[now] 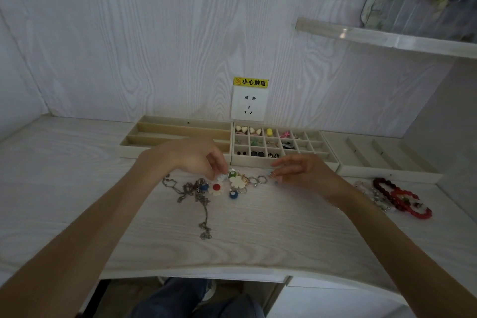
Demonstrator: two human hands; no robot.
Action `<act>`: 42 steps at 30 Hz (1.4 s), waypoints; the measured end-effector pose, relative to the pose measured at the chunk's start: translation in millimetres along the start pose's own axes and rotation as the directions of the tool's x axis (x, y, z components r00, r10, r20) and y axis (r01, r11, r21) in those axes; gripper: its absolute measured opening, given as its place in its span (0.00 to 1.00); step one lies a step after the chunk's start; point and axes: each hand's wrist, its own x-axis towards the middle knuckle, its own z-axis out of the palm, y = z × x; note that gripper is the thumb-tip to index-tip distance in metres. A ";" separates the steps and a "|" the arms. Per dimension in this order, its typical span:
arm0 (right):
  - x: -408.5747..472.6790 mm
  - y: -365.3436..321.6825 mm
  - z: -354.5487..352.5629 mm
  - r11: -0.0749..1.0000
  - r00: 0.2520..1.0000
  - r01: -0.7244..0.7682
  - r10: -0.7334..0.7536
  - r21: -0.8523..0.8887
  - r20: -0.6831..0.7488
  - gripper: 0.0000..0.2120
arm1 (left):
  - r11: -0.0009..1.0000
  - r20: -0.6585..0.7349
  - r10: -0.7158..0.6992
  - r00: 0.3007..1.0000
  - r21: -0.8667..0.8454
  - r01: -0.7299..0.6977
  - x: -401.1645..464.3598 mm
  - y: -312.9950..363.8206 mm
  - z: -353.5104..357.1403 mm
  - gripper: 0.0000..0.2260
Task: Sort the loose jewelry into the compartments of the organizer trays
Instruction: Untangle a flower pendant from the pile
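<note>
The left hand [191, 156] fingers [215, 165] pinch a small white flower earring [221, 177] on the counter [258, 235]; the right hand [304, 170] nips a thin ring [271, 174] — both beside the gridded tray [281, 162]. Light, hard, slippery bits — best taken by the edges, while the tangled chains [193, 192] look limp and snag-prone

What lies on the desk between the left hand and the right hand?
In the head view, between the left hand and right hand lie a white flower piece and several metal rings.

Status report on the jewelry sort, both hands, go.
Left hand pinching a small piece at the loose pile. Right hand pinching a small ring. Grid tray partly filled; chains and red bracelets still on the desk.
</note>
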 end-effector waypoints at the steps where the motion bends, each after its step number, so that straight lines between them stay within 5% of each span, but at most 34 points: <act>1: -1.0 -1.0 0.6 1.000 1.000 -0.006 0.006 0.016 0.015 0.12 | 1.000 0.016 -0.003 1.000 -0.008 0.003 -0.7 -0.2 1.0 0.12; 14: -9.8 -7.9 0.8 0.982 0.989 -0.066 0.041 0.178 0.140 0.13 | 0.988 -0.082 0.064 0.995 0.148 -0.051 6.8 16.8 34.3 0.11; 24: -13.3 -1.1 -8.2 0.960 0.976 -0.150 0.106 0.239 0.188 0.12 | 0.990 -0.061 0.114 0.992 -0.072 -0.118 3.8 15.2 15.5 0.10; 42: -22.8 12.0 -24.7 0.880 0.964 -0.247 0.180 0.407 0.196 0.13 | 0.952 -0.022 0.248 0.968 -0.182 -0.248 18.1 64.3 16.2 0.09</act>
